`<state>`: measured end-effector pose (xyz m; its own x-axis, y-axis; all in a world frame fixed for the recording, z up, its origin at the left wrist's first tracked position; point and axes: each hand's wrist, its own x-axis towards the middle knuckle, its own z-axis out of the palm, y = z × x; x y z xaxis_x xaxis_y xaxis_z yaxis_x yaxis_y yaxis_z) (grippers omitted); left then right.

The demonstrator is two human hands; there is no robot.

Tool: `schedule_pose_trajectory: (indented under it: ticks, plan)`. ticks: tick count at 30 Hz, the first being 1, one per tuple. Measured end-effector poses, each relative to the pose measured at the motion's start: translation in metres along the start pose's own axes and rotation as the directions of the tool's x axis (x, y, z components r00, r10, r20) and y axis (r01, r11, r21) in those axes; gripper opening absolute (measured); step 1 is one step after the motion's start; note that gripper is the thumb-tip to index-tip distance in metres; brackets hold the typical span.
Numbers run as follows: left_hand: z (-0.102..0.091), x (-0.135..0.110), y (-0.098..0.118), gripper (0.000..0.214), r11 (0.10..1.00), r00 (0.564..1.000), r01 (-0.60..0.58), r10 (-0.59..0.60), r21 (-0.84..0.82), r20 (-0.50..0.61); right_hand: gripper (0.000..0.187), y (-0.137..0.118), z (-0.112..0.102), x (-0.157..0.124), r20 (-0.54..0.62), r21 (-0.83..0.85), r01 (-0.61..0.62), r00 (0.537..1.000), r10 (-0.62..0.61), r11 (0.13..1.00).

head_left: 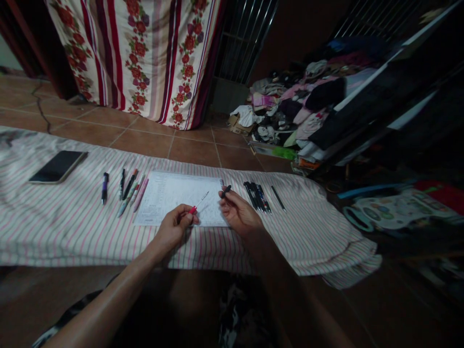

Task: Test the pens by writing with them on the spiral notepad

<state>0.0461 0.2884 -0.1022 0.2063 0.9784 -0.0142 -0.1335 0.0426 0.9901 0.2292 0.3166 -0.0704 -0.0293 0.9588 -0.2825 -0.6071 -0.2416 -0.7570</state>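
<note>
My left hand (177,223) pinches the red part of a disassembled pen (193,210), and its thin refill points up and to the right, bare. Between the fingertips of my right hand (239,211) is a short black pen barrel (225,191), held apart from the refill. Both hands are over the near half of a white sheet of paper (174,191) with faint print along its left side. A small black spiral binding (222,183) shows at its right edge, partly behind my right hand.
Left of the paper lie a purple-and-black pen (105,187) and several colored pens (131,189); a phone (58,166) is farther left. Right of it are several dark pens (258,197) and a single one (278,198). Striped cloth (311,227) covers the low table. Clothes (297,101) are piled beyond.
</note>
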Motion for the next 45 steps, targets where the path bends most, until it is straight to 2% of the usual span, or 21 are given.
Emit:
schedule_pose_trajectory:
  ticks: [6, 13, 24, 45]
  plan:
    - [-0.001, -0.003, 0.003, 0.009, 1.0, 1.0, 0.021, -0.021, -0.012, -0.001, 0.015, -0.003, 0.023, -0.007, -0.013, -0.175, 0.122, 0.992, -0.126, 0.977]
    - [-0.002, -0.003, 0.004, 0.006, 0.999, 0.999, 0.032, -0.033, -0.034, -0.01, 0.019, -0.005, 0.039, -0.009, -0.04, -0.254, 0.138, 0.987, -0.153, 0.957]
    - [-0.002, -0.002, 0.004, 0.003, 0.992, 0.999, 0.052, -0.054, -0.114, -0.007, 0.023, -0.004, 0.044, -0.008, -0.027, -0.301, 0.131, 0.989, -0.146, 0.944]
    - [-0.002, -0.002, 0.005, 0.013, 0.993, 0.999, 0.046, -0.047, -0.106, -0.001, 0.024, -0.003, 0.042, -0.008, -0.004, -0.381, 0.125, 0.991, -0.137, 0.916]
